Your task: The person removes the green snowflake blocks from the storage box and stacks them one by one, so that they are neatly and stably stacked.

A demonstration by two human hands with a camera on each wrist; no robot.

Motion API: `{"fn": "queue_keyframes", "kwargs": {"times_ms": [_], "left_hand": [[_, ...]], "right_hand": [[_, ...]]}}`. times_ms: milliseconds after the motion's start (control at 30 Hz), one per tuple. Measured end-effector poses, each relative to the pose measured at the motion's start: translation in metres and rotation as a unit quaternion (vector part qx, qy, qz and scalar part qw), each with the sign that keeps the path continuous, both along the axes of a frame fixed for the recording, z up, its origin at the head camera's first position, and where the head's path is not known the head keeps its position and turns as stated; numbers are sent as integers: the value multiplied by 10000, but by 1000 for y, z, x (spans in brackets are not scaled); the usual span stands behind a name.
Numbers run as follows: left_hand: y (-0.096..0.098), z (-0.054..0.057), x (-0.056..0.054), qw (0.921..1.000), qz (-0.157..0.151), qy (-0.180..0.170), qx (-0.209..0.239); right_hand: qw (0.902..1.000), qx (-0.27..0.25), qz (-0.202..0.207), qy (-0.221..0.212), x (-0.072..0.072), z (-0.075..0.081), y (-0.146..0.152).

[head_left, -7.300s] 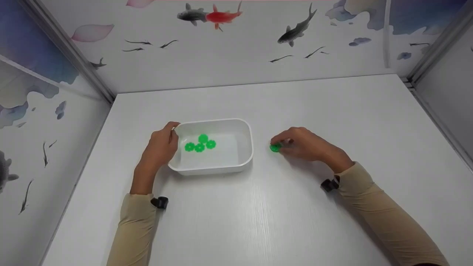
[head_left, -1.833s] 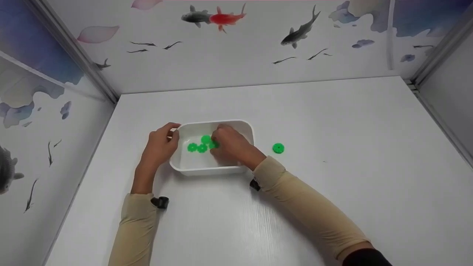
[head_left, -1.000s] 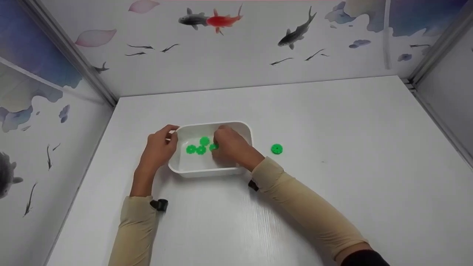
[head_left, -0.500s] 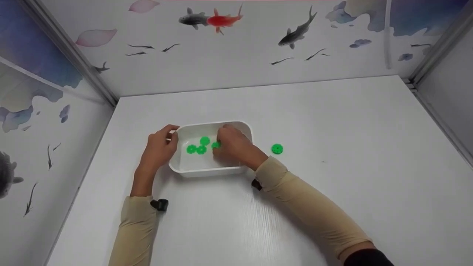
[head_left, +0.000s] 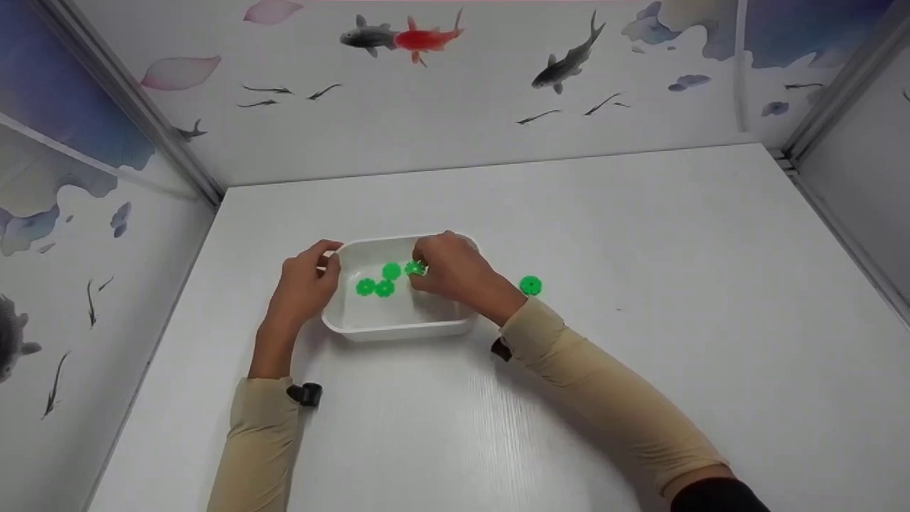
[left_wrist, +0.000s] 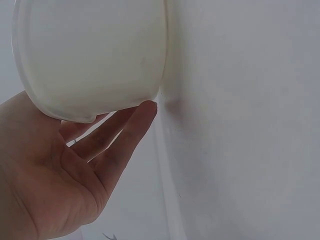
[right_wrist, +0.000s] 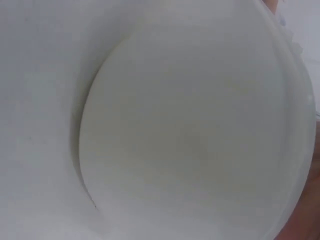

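Note:
In the head view a white plastic box stands on the table. My left hand holds its left end; in the left wrist view the fingers touch the box's outer wall near its base, and the thumb is hidden. Over the box's right half, my right hand pinches a green scalloped disc between thumb and fingers. Several more green discs lie inside, left of that hand. The box wall fills most of the right wrist view, so the pinched disc is hidden there.
Another green disc lies on the white table right of the box, close to my right wrist. Printed panels close off the back and left sides of the table, and a plain panel stands on the right.
My right hand came from the outer right into the box. In the last half second it rose slightly, up and right, with the pinched disc. The left hand stays at the box.

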State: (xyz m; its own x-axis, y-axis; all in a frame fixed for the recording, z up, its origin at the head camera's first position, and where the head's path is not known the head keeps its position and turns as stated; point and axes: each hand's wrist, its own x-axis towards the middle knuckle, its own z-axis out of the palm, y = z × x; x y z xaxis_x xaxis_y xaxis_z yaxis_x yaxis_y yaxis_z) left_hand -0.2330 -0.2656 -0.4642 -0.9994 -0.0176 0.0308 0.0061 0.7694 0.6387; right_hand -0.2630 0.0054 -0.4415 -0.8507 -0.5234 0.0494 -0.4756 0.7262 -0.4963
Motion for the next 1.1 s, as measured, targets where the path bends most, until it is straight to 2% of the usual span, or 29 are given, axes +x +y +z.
{"fn": "queue_keyframes", "kwargs": {"times_ms": [233, 433, 667, 800, 1100], "left_hand": [[0, 0, 1, 10000, -10, 40, -38], [0, 0, 0, 10000, -30, 30, -19], [1, 1, 1, 9999, 85, -108, -96], [0, 1, 1, 9999, 51, -95, -98], [-1, 1, 0, 10000, -18, -14, -43]], "right_hand": [[9990, -343, 279, 2, -3, -4, 11], [9950, -820, 474, 304, -4, -3, 27], [9879, -1262, 526, 739, 0, -3, 46], [9837, -1430, 548, 948, 2, -4, 56], [9793, -1655, 627, 978, 9, -5, 73]]}}
